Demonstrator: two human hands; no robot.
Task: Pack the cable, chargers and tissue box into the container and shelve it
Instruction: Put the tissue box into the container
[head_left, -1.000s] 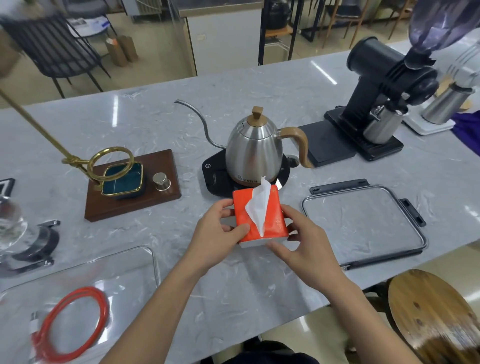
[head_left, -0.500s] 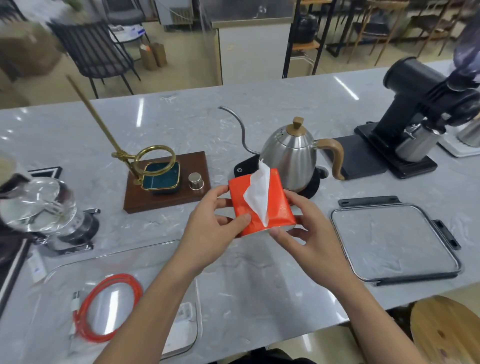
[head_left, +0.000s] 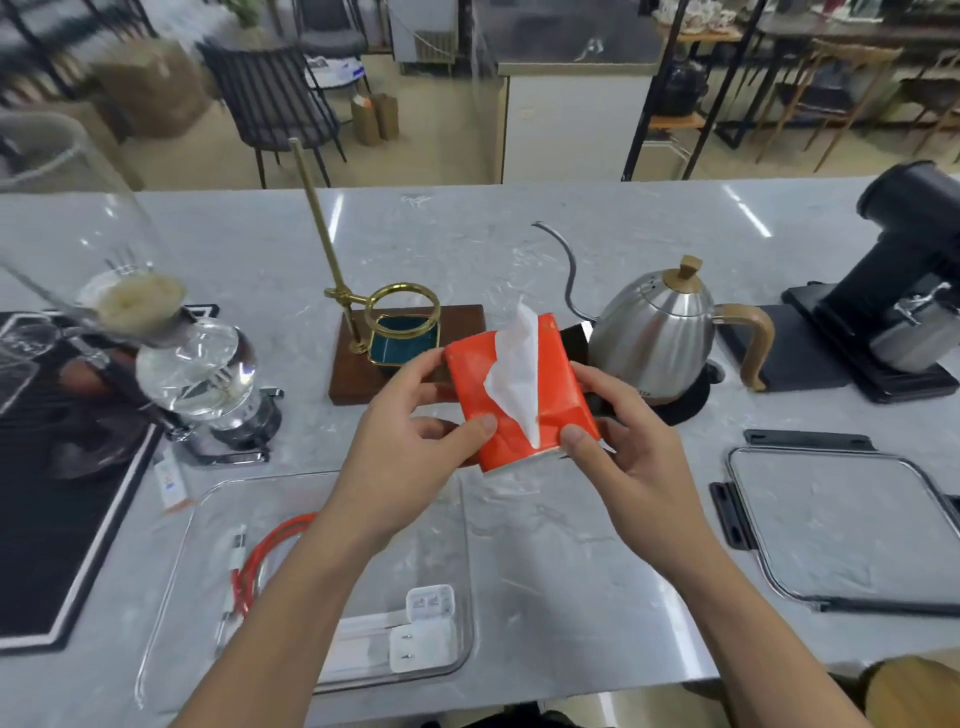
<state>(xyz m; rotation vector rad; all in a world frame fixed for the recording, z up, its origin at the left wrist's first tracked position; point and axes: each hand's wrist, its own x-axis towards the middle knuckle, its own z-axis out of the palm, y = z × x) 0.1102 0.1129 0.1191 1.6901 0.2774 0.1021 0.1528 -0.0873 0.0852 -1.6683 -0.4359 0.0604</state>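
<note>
The orange tissue box (head_left: 519, 395) is held up off the marble counter (head_left: 545, 545) between both hands, tilted, with a white tissue (head_left: 514, 374) sticking out of its top slot. The left hand (head_left: 415, 447) grips the box's left edge, thumb curled over the front face and fingers behind it. The right hand (head_left: 628, 457) grips the right edge the same way, thumb tip pressed on the lower front corner.

Below the left hand and under its forearm, the clear container (head_left: 457, 530) sits on the counter. Inside it lie a coiled orange cable (head_left: 260, 561) to the left of the forearm and white chargers (head_left: 426, 623) to its right, near the container's near wall.

To the right of the right hand, well apart from it, the container's lid (head_left: 852, 530) lies flat on the counter. Just beyond the right hand stands a steel gooseneck kettle (head_left: 660, 332) on a black base. Beyond the left hand sits a wooden base with a brass ring stand (head_left: 405, 306). Far left of the left hand stands a glass siphon brewer (head_left: 197, 364).
</note>
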